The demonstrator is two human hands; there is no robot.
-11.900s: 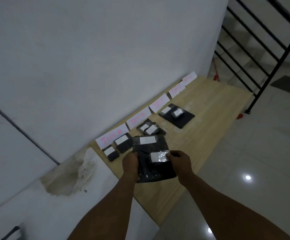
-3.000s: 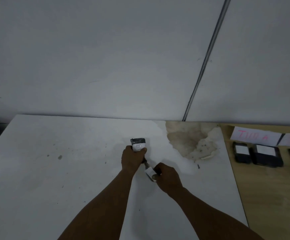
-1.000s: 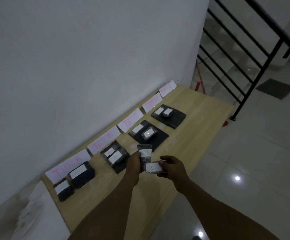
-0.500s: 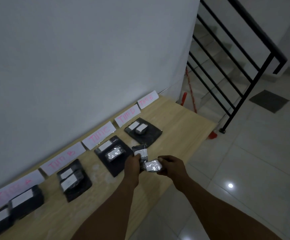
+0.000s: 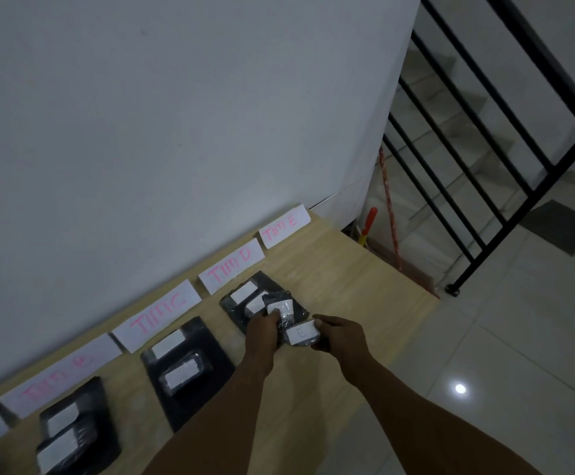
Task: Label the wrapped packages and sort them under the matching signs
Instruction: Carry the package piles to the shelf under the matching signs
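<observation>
The left hand (image 5: 262, 329) is gripping one small package (image 5: 280, 308), the right hand (image 5: 339, 334) another marked E (image 5: 301, 334); sorting is underway, likely heading far right to the TIM E sign (image 5: 284, 226).

A pale wooden worktop (image 5: 341, 282) runs along a plain white wall (image 5: 176, 114). Past its far end, a black metal railing (image 5: 505, 108) with slanted bars guards a stairway of light steps (image 5: 450, 132). An orange-handled tool (image 5: 368, 222) and a thin red stick (image 5: 390, 207) lean in the corner. The glossy tiled floor (image 5: 519, 337) mirrors a round light spot (image 5: 460, 388), near a dark mat (image 5: 565, 226).
</observation>
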